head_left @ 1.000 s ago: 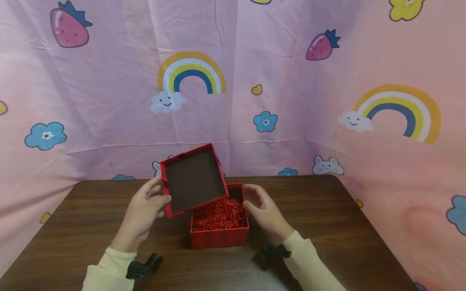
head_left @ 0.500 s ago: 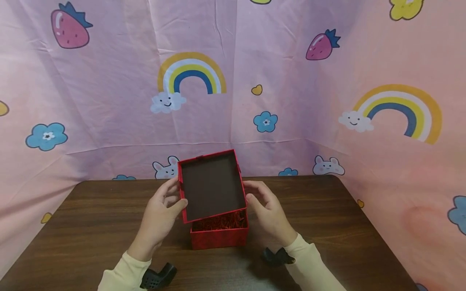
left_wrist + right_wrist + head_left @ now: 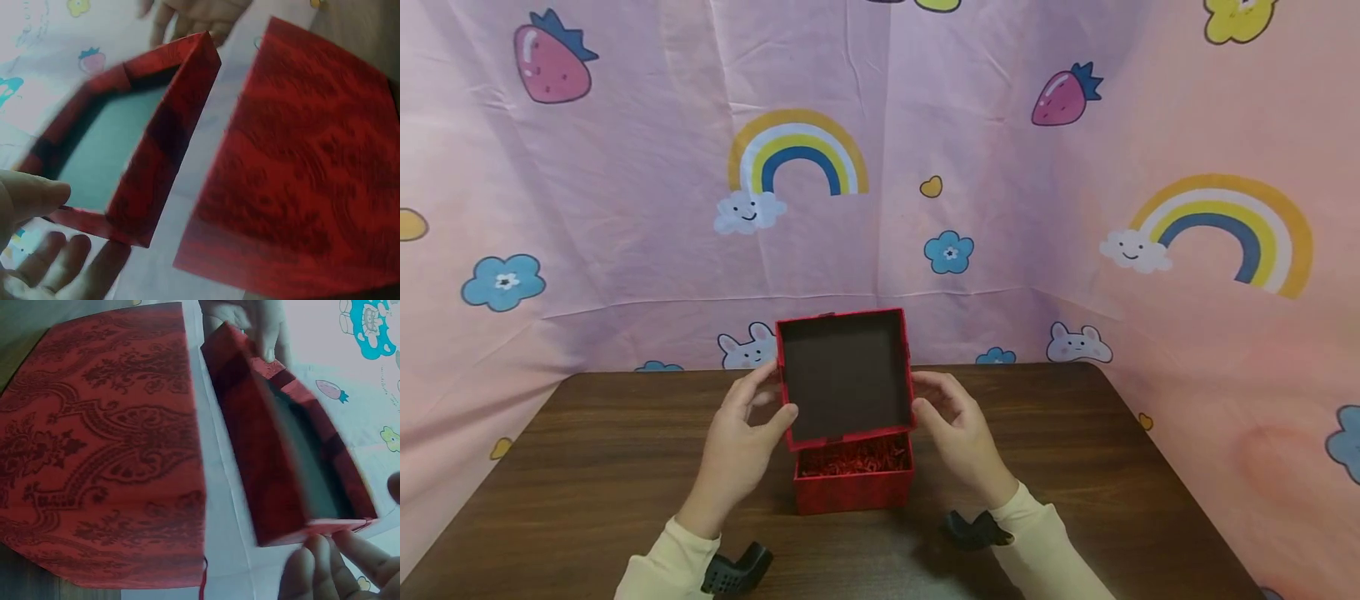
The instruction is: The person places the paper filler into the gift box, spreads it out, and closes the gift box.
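Observation:
A red square box lid (image 3: 846, 375) is held tilted above the red box (image 3: 853, 492), its dark inner side facing me. My left hand (image 3: 737, 442) grips the lid's left edge, thumb over the rim and fingers beneath, as the left wrist view shows. At the lid's right side, my right hand (image 3: 962, 437) touches the outer wall with its fingers; the thumb (image 3: 394, 486) stands off the lid in the right wrist view. Red shredded paper (image 3: 857, 458) fills the box, partly hidden behind the lid. Dark damask patterning covers the box wall (image 3: 125, 437).
The box stands on a dark wood-grain table (image 3: 587, 483). Behind and beside it hangs a pastel cloth (image 3: 647, 233) printed with rainbows and strawberries. Each wrist carries a black camera mount (image 3: 737, 569). A thin red ribbon (image 3: 202, 584) hangs off the box's edge.
My left hand has carried the lid rightward over the box and levelled it somewhat. The right hand has left the box's side and risen slightly to the lid's right edge.

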Motion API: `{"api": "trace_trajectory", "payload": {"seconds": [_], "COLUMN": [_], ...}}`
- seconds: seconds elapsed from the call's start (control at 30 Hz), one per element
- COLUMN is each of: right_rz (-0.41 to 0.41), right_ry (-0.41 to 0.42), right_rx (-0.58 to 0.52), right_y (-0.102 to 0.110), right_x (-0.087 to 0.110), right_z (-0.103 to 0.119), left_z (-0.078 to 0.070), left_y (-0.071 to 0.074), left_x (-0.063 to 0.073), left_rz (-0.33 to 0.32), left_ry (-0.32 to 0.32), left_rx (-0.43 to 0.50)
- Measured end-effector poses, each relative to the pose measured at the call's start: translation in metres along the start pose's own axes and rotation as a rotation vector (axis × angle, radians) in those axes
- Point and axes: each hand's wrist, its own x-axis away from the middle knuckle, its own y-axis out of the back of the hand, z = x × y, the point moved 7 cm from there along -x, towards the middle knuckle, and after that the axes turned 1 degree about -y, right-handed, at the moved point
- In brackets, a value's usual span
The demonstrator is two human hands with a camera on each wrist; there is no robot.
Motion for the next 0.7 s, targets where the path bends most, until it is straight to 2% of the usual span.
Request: {"api": "trace_trajectory", "payload": {"seconds": [0.07,0.2,0.27,0.33,0.43,0.57,0.7], "right_rz": [0.019,0.034,0.032,0.030,0.036,0.063,0.101], "right_ry": [0.010,0.048,0.072,0.093,0.122,0.148,0.157], "right_rx": [-0.017,-0.028,-0.016,-0.014,-0.017,-0.055,-0.081], "right_y": [0.000,0.000,0.000,0.001,0.002,0.002,-0.002], "right_x": [0.000,0.001,0.001,0.001,0.002,0.002,0.001], "right_z": [0.001,0.003,0.003,0.004,0.005,0.005,0.003], "left_z": [-0.002,-0.006,-0.009,-0.011,-0.015,-0.016,-0.012], "left_y": [-0.001,-0.002,-0.002,-0.004,-0.008,-0.012,-0.012], "left_x": [0.000,0.001,0.002,0.002,0.003,0.004,0.005], "left_rz": [-0.019,-0.061,-0.060,-0.036,0.051,0.133,0.111], "left_ry": [-0.050,-0.146,-0.192,-0.235,-0.298,-0.324,-0.290], "left_rx": [-0.004,-0.085,-0.089,-0.059,0.064,0.156,0.164]}}
